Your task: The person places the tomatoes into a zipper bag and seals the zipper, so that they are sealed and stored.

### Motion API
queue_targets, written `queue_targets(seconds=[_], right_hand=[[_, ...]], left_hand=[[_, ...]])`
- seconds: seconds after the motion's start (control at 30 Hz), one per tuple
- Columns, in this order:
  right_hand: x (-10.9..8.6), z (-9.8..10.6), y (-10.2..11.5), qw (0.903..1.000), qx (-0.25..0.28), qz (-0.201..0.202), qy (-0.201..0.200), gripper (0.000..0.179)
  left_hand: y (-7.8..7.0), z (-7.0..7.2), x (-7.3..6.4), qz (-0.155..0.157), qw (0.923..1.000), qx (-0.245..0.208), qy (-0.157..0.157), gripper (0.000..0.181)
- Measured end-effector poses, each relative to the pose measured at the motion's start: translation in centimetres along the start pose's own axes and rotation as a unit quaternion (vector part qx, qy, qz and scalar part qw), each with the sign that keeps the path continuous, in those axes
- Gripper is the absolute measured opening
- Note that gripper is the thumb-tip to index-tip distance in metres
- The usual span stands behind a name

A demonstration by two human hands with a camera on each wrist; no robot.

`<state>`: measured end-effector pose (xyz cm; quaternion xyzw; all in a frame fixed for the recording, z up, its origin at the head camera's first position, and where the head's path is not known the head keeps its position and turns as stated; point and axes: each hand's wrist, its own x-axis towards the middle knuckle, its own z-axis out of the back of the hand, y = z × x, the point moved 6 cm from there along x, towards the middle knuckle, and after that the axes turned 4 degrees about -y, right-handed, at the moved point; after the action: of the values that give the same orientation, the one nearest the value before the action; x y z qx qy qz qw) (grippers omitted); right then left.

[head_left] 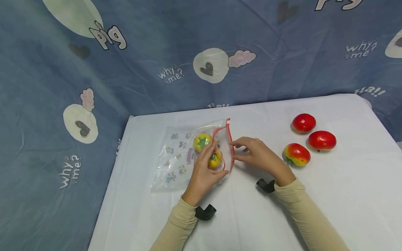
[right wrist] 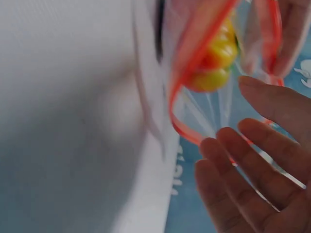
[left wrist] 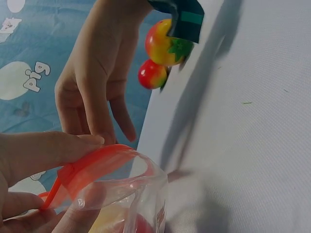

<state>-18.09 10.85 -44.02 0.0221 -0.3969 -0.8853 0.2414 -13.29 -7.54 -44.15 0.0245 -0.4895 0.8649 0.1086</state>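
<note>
A clear zip bag (head_left: 163,167) with small printed pictures and a red zip edge lies on the white table. Inside it are two yellow toy fruits with green tops, one toy fruit (head_left: 202,142) behind the other toy fruit (head_left: 215,160). My left hand (head_left: 202,174) holds the bag by its red-edged mouth, which gapes. In the left wrist view, the red zip edge (left wrist: 102,162) runs beside the left fingers. My right hand (head_left: 262,157) is at the right side of the mouth, fingertips at the red edge. The right wrist view shows its fingers (right wrist: 252,170) extended and slightly bent.
To the right lie three loose toy fruits: a red one (head_left: 304,123) at the back, another red one (head_left: 322,140), and a red-yellow one (head_left: 296,154) nearest the right wrist. A blue printed cloth (head_left: 176,31) hangs behind the white table (head_left: 251,223).
</note>
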Motion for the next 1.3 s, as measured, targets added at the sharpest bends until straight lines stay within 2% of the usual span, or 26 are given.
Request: queue_targets(seconds=[0.23,0.6,0.93,1.07,1.3], right_hand=[[-0.7,2.0,-0.3,0.9986,-0.032,-0.041,0.006,0.051],[-2.6,4.1,-1.2,0.9967,-0.049,-0.064,0.005,0.052],[-5.0,6.0,-1.8,0.9945,-0.084,-0.063,-0.006,0.054],[-6.2,7.1,-2.0,0.9921,-0.102,-0.071,-0.017,0.054],[-7.5,9.1,-2.9,0.9865,-0.137,-0.067,-0.06,0.055]], left_hand=[[0.0,0.0,0.0,-0.012,0.9999,0.002,-0.005,0.101],[0.0,0.0,0.0,-0.006,0.9999,0.015,-0.003,0.102],[-0.1,0.0,0.0,-0.015,0.9999,0.008,-0.004,0.102],[-0.2,0.0,0.0,-0.015,0.9999,0.005,-0.004,0.102],[0.0,-0.1,0.0,-0.01,0.9999,0.007,-0.003,0.101]])
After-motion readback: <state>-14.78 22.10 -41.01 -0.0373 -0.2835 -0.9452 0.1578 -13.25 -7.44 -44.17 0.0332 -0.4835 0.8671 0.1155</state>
